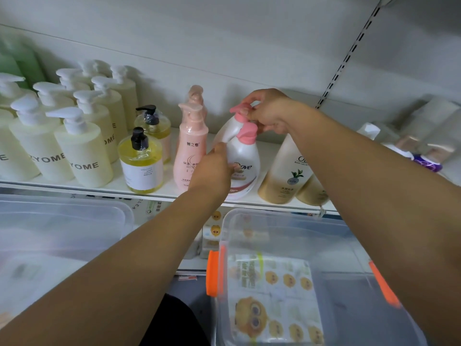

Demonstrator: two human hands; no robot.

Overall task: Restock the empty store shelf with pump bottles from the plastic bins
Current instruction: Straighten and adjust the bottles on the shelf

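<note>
On shelf (174, 193): our left hand (212, 169) grips front Dove (245, 156) at its 9 o'clock, our right hand (269, 114) pinches pump (240, 113) of rear Dove (228, 129) at 11 o'clock.

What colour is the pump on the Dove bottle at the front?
The pump is pink, on the white Dove bottle; the head view shows it.
</note>
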